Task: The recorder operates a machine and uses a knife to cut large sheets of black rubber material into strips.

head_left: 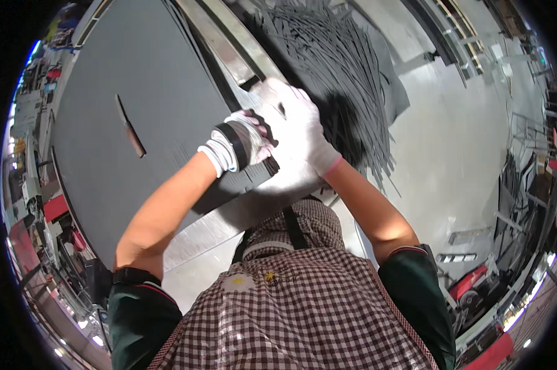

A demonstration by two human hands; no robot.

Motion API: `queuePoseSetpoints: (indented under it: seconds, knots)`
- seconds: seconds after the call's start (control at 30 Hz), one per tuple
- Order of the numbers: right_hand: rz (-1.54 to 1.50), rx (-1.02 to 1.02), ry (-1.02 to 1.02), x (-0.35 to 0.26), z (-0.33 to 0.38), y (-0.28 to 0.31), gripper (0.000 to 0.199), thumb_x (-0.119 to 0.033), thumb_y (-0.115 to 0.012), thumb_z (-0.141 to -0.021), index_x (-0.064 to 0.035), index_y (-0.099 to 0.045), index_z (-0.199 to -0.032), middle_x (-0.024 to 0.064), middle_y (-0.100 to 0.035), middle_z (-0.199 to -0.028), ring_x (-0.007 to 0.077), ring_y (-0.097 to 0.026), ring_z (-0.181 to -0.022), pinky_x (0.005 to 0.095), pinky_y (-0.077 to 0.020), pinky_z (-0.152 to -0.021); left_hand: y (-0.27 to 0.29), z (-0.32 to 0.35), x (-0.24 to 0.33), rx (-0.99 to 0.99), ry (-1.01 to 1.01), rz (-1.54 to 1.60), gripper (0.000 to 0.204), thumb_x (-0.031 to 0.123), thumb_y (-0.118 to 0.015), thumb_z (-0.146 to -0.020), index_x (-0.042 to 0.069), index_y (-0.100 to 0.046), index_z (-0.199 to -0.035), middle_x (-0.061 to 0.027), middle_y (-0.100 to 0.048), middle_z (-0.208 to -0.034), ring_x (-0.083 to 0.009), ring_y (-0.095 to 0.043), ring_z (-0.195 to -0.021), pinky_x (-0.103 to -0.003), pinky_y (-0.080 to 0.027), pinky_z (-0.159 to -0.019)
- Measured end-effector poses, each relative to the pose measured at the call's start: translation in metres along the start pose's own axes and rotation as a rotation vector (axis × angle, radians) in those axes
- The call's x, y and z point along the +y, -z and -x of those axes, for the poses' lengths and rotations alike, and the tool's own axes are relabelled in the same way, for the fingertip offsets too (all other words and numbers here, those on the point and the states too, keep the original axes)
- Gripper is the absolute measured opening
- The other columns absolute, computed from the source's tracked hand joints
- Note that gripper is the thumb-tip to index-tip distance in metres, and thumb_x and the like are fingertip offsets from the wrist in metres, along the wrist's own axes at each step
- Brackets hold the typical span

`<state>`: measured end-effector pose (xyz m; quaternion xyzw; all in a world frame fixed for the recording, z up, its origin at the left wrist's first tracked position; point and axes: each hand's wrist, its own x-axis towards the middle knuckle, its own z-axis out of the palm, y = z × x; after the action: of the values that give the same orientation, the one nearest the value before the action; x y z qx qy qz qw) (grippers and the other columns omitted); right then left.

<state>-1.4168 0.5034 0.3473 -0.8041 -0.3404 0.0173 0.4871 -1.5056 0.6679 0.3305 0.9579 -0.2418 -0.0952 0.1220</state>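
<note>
Both my hands wear white gloves and meet at the edge of a large dark grey sheet (143, 80). My left hand (244, 143), with a black band round the glove's wrist, has its fingers curled around a small dark object (258, 119) that I cannot identify. My right hand (297, 126) lies flat, partly over the left, pressing on a long metal straightedge (220, 43) that runs along the sheet's edge. A loose pile of thin dark grey strips (334, 55) spreads just beyond my right hand.
A knife with a brown handle (130, 131) lies on the sheet to the left of my hands. A pale grey floor (457, 142) is on the right. Shelves and red items line the left rim, metal frames the right rim.
</note>
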Motion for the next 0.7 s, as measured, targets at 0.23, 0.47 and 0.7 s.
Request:
queuePoseSetpoints:
  seconds: [0.23,0.47,0.7]
  knots:
    - [0.089,-0.261,0.006,-0.067,-0.063,-0.049,0.025,-0.016,-0.047,-0.086,-0.0038,-0.056,-0.106,0.0182,-0.065,-0.103,0.0382,-0.061,-0.099,0.046,-0.0477,-0.091,0.028,-0.005,0.023,-0.148,0.236,0.015,0.058,0.048,-0.051,-0.086,0.011,-0.055,-0.131,-0.0157,-0.057,-0.131,-0.0293,-0.047,-0.129,-0.038,-0.03,-0.112]
    - [0.147,-0.438,-0.261,-0.054,-0.093,-0.099,0.047,-0.024,-0.053,-0.082,0.0076,-0.043,-0.115,0.0294,-0.061,-0.106,0.0456,-0.061,-0.099,0.0518,-0.0483,-0.088,0.096,-0.015,0.053,-0.494,0.253,-0.172,0.05,0.035,-0.026,-0.101,0.011,-0.053,-0.134,-0.0093,-0.054,-0.138,-0.0267,-0.047,-0.131,-0.039,-0.036,-0.11]
    - [0.003,-0.427,-0.391,-0.047,-0.134,-0.121,0.06,-0.031,-0.052,-0.088,0.0047,-0.041,-0.136,0.0291,-0.058,-0.122,0.0433,-0.057,-0.112,0.0462,-0.0441,-0.098,0.071,-0.008,0.041,-0.251,0.079,-0.024,0.043,0.037,-0.034,-0.101,0.016,-0.064,-0.125,-0.0074,-0.057,-0.136,-0.0211,-0.052,-0.123,-0.035,-0.035,-0.107]
